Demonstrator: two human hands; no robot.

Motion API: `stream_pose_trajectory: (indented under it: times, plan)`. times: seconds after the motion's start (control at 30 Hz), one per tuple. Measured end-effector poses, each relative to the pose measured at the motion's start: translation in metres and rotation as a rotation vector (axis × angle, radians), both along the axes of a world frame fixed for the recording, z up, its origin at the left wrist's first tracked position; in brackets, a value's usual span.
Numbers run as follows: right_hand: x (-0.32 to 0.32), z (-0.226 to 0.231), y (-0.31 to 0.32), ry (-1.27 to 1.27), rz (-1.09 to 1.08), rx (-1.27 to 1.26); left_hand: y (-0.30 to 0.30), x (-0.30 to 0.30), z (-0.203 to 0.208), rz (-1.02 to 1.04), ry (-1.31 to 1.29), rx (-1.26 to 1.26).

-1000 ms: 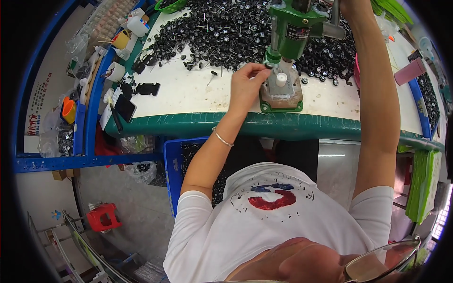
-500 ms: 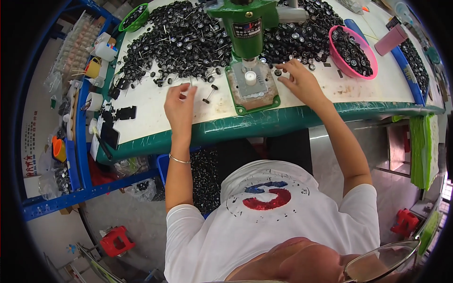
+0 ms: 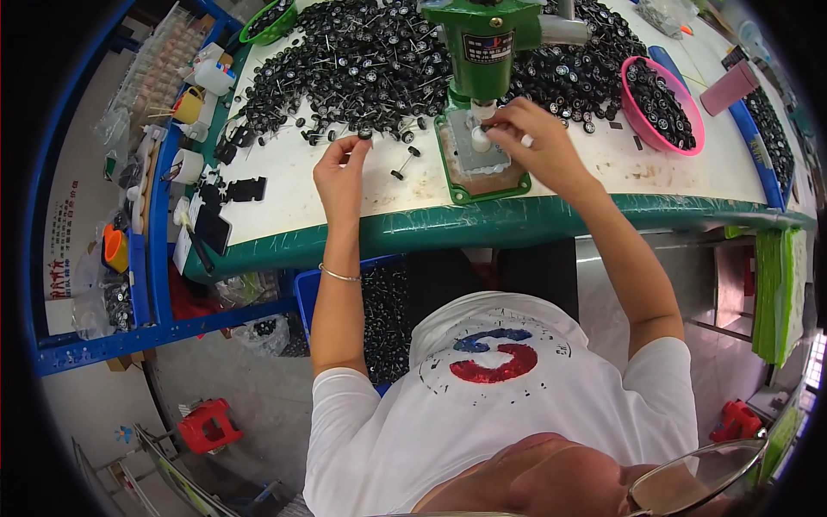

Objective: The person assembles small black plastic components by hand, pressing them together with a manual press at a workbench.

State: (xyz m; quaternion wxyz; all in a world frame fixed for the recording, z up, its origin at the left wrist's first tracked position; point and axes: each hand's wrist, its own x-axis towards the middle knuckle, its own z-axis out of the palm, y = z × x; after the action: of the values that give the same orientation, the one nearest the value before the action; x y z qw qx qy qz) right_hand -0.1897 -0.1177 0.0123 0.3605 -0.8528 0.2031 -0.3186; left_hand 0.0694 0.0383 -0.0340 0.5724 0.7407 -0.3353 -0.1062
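A press (image 3: 481,73) and heaped wheels (image 3: 370,65) show a workshop.

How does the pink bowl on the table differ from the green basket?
Place: the pink bowl sits to the right of the green press, the green basket to its left.
View: the bowl shows whole, while the picture's top edge cuts off the basket.
Shared: both hold small dark parts.
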Motion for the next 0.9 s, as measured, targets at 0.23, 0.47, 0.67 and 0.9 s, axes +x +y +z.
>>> stream_pose_trajectory:
  times: [0.23, 0.47, 0.67, 0.9]
  plan:
    - [0.005, -0.006, -0.001, 0.069, -0.025, 0.310, -0.022, -0.058, 0.030, -0.310, 0.341, -0.211]
    - [-0.002, 0.000, -0.009, -0.013, -0.062, 0.254, -0.053, -0.095, 0.033, -0.508, 0.383, -0.234]
    - [-0.025, 0.041, -0.066, -0.242, -0.191, 0.375, -0.068, -0.108, 0.032, -0.495, 0.355, -0.284]
    - [0.025, 0.179, -0.090, -0.639, 0.007, 0.509, -0.068, -0.107, 0.028, -0.497, 0.541, -0.376]
